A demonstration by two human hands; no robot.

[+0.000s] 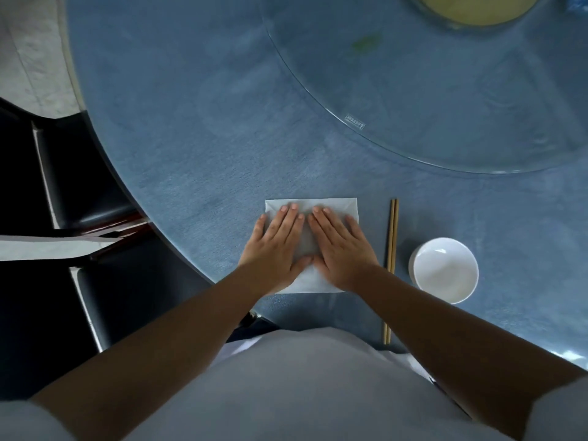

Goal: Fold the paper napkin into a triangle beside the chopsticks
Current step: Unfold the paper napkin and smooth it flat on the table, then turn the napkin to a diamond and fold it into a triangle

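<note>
A white paper napkin [321,205] lies flat as a square on the blue table near its front edge. Both of my hands rest palm-down on it, side by side, thumbs nearly touching. My left hand [277,246] covers its left half, with fingers spread and the little finger just off the napkin's left edge. My right hand [342,249] covers its right half. A pair of wooden chopsticks [390,268] lies straight, pointing away from me, a short way right of the napkin. Much of the napkin's middle is hidden under my hands.
A white bowl [444,269] sits right of the chopsticks. A large glass turntable [397,100] fills the far right of the blue table [191,138]. Dark chairs [79,192] stand at the left beside the table's curved edge.
</note>
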